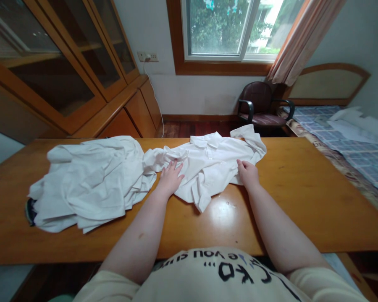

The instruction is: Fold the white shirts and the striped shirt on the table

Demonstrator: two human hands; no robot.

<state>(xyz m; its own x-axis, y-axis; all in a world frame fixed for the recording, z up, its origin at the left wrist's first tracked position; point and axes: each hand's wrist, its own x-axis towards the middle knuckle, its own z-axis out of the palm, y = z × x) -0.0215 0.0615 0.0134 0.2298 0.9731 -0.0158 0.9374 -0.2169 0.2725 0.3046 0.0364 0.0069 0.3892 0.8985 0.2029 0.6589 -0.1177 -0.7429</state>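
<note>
A white collared shirt (220, 159) lies spread and creased on the wooden table, its collar toward the far edge and its lower part crumpled toward me. My left hand (171, 178) rests on the shirt's left side with fingers spread. At the right side, my right hand (248, 173) is closed, its fingers pinching the shirt's edge. One sleeve lies bent at the upper right; the other stretches left and touches a heap of white clothes (94, 180).
The wooden table (296, 201) spans the view. A dark object (30, 212) pokes out under the heap's left end. Beyond the table stand a glass-door cabinet (113, 100), an armchair (260, 105) and a bed (359, 142) with a plaid cover. A window is at the back.
</note>
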